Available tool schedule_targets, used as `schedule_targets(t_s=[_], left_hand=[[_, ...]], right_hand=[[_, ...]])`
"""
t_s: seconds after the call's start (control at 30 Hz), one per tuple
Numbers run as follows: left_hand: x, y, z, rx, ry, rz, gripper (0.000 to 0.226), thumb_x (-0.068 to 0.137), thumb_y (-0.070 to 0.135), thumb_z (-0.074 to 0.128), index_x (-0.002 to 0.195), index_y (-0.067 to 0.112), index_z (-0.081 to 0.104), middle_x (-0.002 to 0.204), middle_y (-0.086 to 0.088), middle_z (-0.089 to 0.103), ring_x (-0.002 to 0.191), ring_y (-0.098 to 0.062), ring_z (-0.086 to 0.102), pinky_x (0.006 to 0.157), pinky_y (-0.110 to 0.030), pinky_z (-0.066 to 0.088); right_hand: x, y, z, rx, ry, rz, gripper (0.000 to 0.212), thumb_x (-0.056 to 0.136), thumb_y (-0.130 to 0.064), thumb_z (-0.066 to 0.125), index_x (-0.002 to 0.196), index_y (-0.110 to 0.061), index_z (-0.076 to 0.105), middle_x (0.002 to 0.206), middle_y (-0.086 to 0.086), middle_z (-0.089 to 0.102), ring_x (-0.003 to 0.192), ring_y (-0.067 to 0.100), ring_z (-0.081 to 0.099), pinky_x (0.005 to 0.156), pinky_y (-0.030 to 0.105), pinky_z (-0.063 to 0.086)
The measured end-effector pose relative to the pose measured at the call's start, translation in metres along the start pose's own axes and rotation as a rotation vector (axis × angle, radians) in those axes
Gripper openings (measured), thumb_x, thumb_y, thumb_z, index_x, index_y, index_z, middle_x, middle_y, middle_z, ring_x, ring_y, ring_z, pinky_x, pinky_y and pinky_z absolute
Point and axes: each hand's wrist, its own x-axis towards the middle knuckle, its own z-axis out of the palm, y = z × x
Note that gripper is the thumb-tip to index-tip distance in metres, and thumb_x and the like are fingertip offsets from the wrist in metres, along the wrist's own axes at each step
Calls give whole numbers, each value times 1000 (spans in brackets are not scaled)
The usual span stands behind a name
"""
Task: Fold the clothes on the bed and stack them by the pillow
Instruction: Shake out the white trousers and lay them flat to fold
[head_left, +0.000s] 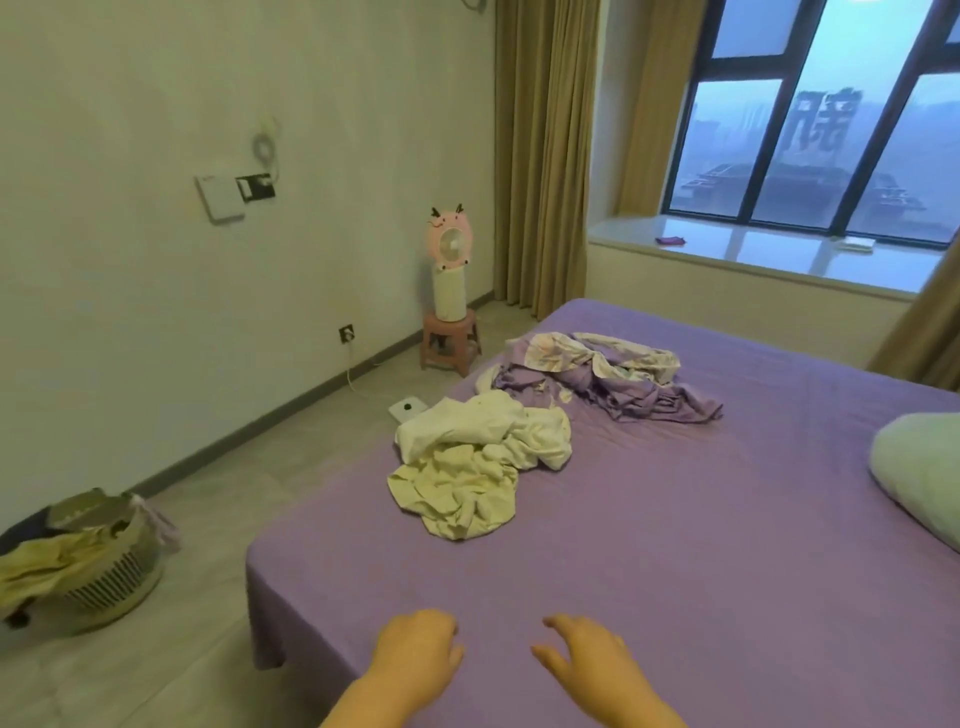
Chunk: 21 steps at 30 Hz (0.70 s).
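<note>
Both hands, left loosely curled and right spread, hover empty over the bed, well apart from the crumpled clothes and pillow.

The bed wears a matt purple cloth sheet, smooth with faint creases; on it lie a crumpled cream cloth heap and a rumpled lilac printed cloth heap. The pillow at the right edge looks soft, pale and matt. The window ledge, upper right, is glossy and reflective, the stool pink plastic
</note>
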Motion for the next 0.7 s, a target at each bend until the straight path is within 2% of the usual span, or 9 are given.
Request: schedule_targets(t_s=[0.13,0.23,0.33,0.57,0.7], left_hand=[[28,-30,-17,-75,6,8,46,99,44,40,141,24,43,141,-1,47,125,-22,48,101,-34,40],[52,-33,-34,-48,30,8,47,99,42,39,141,22,42,142,-2,47,127,-23,47,102,-34,39],[78,-33,-48,-39,24,-6,47,99,42,39,141,22,43,142,-2,48,127,-23,47,101,-36,40],[147,-39,-87,-57,-99,-18,49,97,41,46,141,21,43,145,-2,44,129,-23,46,101,-34,40],[204,-54,-116,-118,-132,-2,49,94,38,51,139,18,46,141,-5,48,124,-24,49,100,-33,43]], right_hand=[[42,-13,-17,-52,-43,-19,60,93,-63,33,143,-29,37,143,-5,44,131,16,41,107,35,31],[73,-11,-30,-107,-47,-24,77,85,-75,25,143,-27,37,145,-5,42,131,16,41,106,34,34],[109,-3,-44,-135,-42,-40,59,95,-59,35,143,-24,38,145,-2,43,130,17,42,105,34,35],[184,12,-96,-212,-34,10,50,98,-47,40,139,-19,41,140,2,48,125,21,49,99,35,43],[235,14,-125,-231,-15,50,48,99,-44,39,139,-18,39,138,4,49,121,23,51,94,35,45]])
